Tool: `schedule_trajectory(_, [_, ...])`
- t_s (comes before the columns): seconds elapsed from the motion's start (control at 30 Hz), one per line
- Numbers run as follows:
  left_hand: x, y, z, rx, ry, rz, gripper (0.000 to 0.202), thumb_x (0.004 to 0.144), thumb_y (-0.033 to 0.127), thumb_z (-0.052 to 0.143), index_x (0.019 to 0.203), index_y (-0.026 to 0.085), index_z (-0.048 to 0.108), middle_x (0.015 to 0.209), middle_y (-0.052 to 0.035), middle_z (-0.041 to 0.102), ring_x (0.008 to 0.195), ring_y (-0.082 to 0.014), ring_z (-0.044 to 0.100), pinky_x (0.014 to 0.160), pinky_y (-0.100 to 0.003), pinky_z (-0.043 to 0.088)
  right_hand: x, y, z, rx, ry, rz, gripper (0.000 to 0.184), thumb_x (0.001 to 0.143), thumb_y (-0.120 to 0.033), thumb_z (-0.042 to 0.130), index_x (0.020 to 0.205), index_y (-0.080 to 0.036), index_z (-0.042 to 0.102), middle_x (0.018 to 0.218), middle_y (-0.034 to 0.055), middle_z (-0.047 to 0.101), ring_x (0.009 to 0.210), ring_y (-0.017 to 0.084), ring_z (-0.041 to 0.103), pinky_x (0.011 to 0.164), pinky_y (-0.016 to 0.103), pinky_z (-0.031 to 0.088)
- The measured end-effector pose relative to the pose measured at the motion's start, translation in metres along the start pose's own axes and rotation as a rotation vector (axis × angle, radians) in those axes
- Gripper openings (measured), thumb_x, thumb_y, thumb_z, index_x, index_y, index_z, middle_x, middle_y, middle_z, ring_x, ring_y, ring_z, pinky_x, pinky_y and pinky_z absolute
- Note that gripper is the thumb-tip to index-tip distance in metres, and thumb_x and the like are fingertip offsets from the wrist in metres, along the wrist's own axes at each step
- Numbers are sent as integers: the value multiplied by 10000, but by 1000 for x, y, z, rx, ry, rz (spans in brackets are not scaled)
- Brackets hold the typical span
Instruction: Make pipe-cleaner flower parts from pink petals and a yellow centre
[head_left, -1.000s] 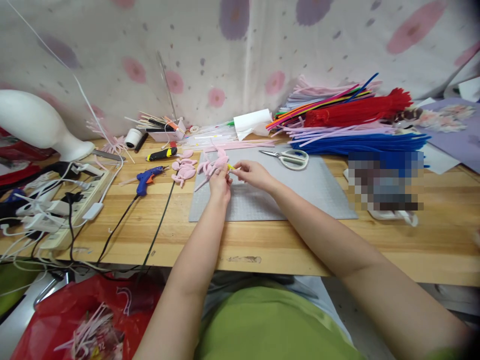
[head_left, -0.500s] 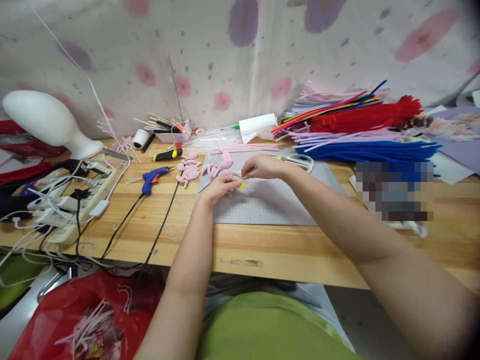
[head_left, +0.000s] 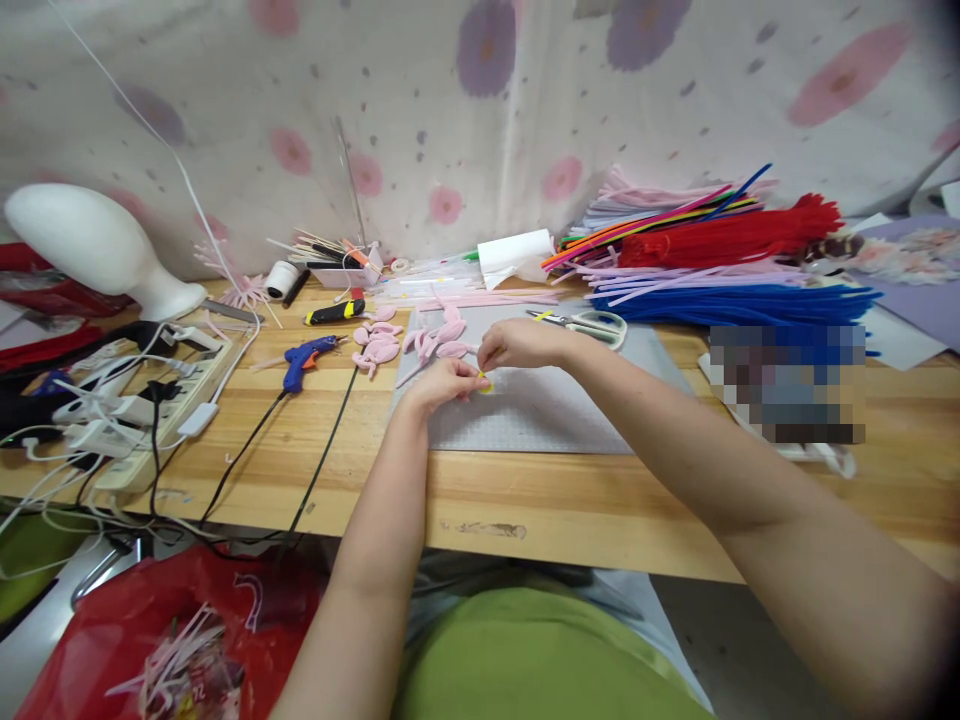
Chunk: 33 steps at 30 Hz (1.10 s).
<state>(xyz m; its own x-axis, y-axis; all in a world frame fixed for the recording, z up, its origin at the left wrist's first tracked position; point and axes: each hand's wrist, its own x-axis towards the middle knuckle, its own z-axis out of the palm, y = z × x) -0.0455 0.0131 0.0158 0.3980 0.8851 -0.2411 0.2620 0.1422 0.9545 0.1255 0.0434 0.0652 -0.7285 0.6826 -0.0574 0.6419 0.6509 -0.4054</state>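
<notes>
Over the grey cutting mat (head_left: pixel 540 410), my left hand (head_left: pixel 442 385) is closed, pinching a small yellow piece of pipe cleaner (head_left: pixel 486 387) that looks curled. My right hand (head_left: pixel 517 345) pinches the same piece from above, at its upper end. The fingers partly hide the piece, so its full shape cannot be made out. Pink fuzzy shapes (head_left: pixel 450 330) lie on the mat just beyond my left hand. Scissors (head_left: pixel 596 326) with pale handles rest behind my right hand, with a bit of yellow by their blades.
More pink pieces (head_left: pixel 377 345), a blue glue gun (head_left: pixel 304 360) and a yellow-black utility knife (head_left: pixel 335 312) lie left. Blue pipe cleaners (head_left: pixel 735 303) and red ones (head_left: pixel 735 232) are piled back right. A power strip (head_left: pixel 180 390) with tangled cables and a white foam head (head_left: pixel 90 235) stand far left.
My right hand has shifted slightly left and down, closer to my left fingers. The yellow piece has turned and moved a little lower. Both hands still pinch it.
</notes>
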Motion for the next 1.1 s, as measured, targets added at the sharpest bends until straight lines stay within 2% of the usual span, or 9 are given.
schedule_trajectory(0.13, [5, -2, 0, -158, 196, 36, 226, 499, 297, 743, 545, 120, 610, 507, 12, 515, 448, -49, 416, 427, -184, 356, -2, 3, 0, -67, 129, 66, 192, 727, -280, 543, 809, -210, 703, 816, 26, 674, 739, 147, 540, 600, 235, 297])
schedule_trajectory(0.3, [11, -4, 2, -333, 330, 66, 241, 485, 299, 733, 616, 125, 629, 576, 13, 540, 509, -57, 445, 453, -188, 401, -5, 9, 4, -97, 296, 136, 212, 748, -280, 510, 792, -192, 697, 785, 38, 675, 728, 150, 539, 591, 247, 280])
schedule_trajectory(0.73, [16, -4, 8, -550, 481, 150, 252, 471, 286, 751, 573, 127, 585, 563, 20, 536, 537, -57, 485, 503, -194, 450, -12, 5, 8, -90, 451, 236, 204, 758, -302, 516, 769, -193, 688, 775, 27, 671, 741, 147, 540, 578, 246, 278])
schedule_trajectory(0.83, [18, -3, 7, -649, 540, 152, 230, 496, 257, 743, 582, 128, 573, 490, 51, 462, 486, -43, 455, 501, -189, 446, -13, 6, 12, -49, 477, 245, 184, 747, -296, 526, 751, -195, 681, 761, 18, 666, 733, 142, 539, 582, 243, 281])
schedule_trajectory(0.93, [18, -2, 10, -739, 542, 191, 233, 535, 259, 733, 583, 131, 544, 444, 79, 376, 437, -23, 400, 506, -175, 438, -15, 2, 21, 10, 503, 279, 181, 746, -303, 524, 741, -194, 668, 750, 11, 661, 695, 130, 532, 572, 237, 277])
schedule_trajectory(1.1, [19, -1, 21, -785, 473, 308, 300, 587, 339, 714, 589, 143, 486, 457, 86, 357, 431, -23, 380, 502, -171, 415, -18, -19, 49, 114, 475, 321, 205, 793, -309, 456, 803, -210, 635, 759, 0, 664, 652, 118, 538, 554, 223, 271])
